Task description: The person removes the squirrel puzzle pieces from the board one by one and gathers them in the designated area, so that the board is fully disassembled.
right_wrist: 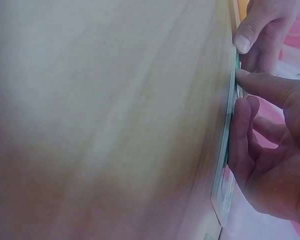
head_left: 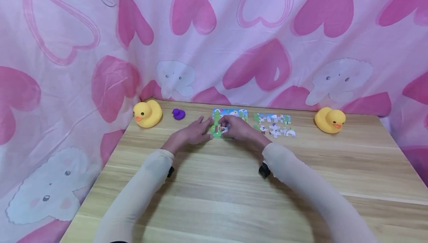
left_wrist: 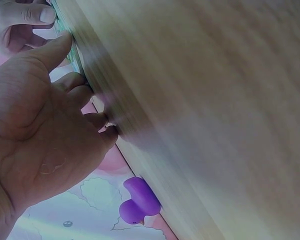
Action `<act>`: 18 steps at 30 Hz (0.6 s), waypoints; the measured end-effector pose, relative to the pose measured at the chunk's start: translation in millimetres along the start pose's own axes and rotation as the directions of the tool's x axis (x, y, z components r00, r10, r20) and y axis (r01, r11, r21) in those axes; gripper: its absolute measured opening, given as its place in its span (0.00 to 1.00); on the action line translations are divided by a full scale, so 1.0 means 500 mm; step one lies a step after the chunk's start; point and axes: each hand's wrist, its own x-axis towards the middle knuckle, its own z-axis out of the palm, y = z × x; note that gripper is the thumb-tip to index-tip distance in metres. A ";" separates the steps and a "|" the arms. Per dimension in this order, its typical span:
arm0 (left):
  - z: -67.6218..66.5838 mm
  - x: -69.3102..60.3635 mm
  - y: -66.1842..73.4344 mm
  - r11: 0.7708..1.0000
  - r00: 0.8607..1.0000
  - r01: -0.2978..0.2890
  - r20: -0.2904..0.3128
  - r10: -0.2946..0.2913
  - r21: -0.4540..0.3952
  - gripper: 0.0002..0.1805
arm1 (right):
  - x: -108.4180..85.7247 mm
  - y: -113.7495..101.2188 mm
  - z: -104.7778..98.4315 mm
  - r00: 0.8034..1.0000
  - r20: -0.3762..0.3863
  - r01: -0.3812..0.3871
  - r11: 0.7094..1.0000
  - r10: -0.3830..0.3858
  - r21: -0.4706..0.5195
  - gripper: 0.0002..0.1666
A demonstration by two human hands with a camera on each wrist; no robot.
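A colourful jigsaw puzzle board point(head_left: 230, 112) lies flat near the back of the table. My left hand point(head_left: 197, 131) rests at its left edge, fingers spread and loosely bent; the left wrist view shows the same hand point(left_wrist: 45, 115) with thumb and fingertips low by the edge. Over the board's middle, my right hand point(head_left: 236, 127) bends its thumb and fingers down onto the picture. In the right wrist view, the right hand's thumb point(right_wrist: 265, 86) touches the board and stands apart from the fingers. Whether a piece is pinched there is unclear. Loose puzzle pieces point(head_left: 275, 128) lie right of the board.
A yellow rubber duck point(head_left: 148, 113) and a small purple duck point(head_left: 178, 114) stand at the left of the wooden table point(head_left: 207, 191). Another yellow duck point(head_left: 330, 120) stands at the right. A pink heart-patterned curtain point(head_left: 207, 53) hangs behind the table.
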 end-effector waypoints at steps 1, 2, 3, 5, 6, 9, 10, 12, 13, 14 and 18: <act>0.000 0.001 0.000 1.000 1.000 0.004 0.002 -0.004 -0.001 0.45 | 0.001 -0.001 -0.002 1.000 0.005 0.002 1.000 -0.002 0.000 0.34; 0.002 0.005 -0.005 1.000 1.000 0.002 0.000 -0.002 -0.002 0.45 | 0.002 0.000 -0.003 1.000 0.011 0.001 1.000 -0.002 0.006 0.34; 0.004 0.009 -0.010 1.000 1.000 -0.002 -0.003 0.002 0.002 0.45 | 0.004 0.000 -0.004 1.000 0.019 0.002 1.000 -0.003 0.009 0.34; 0.005 0.012 -0.013 1.000 1.000 0.000 0.000 0.000 -0.001 0.46 | 0.008 -0.001 -0.006 1.000 0.031 0.005 1.000 -0.005 0.004 0.35; 0.004 0.012 -0.011 1.000 1.000 0.004 0.004 -0.004 -0.003 0.46 | 0.010 -0.002 -0.006 0.999 0.036 0.010 1.000 -0.009 -0.008 0.35; 0.004 0.010 -0.013 1.000 1.000 0.008 0.001 -0.008 -0.007 0.46 | 0.015 -0.006 -0.008 0.999 0.045 0.018 0.998 -0.016 -0.055 0.35; 0.003 0.007 -0.010 1.000 1.000 0.014 0.002 -0.014 -0.007 0.45 | 0.016 -0.007 -0.009 0.999 0.047 0.019 0.998 -0.016 -0.064 0.35; 0.006 0.010 -0.014 1.000 1.000 0.020 -0.002 -0.020 -0.002 0.45 | 0.016 -0.008 -0.009 0.999 0.044 0.022 0.996 -0.018 -0.086 0.35; 0.008 0.011 -0.016 1.000 1.000 0.019 -0.006 -0.019 0.002 0.45 | 0.016 -0.008 -0.009 0.999 0.042 0.022 0.996 -0.018 -0.088 0.35; 0.007 0.010 -0.015 1.000 1.000 0.017 -0.007 -0.017 0.005 0.45 | 0.015 -0.008 -0.009 0.999 0.037 0.024 0.995 -0.020 -0.093 0.35; 0.003 0.000 -0.002 1.000 1.000 -0.001 -0.013 0.001 0.015 0.44 | 0.010 -0.007 -0.008 0.999 0.017 0.033 0.992 -0.031 -0.125 0.36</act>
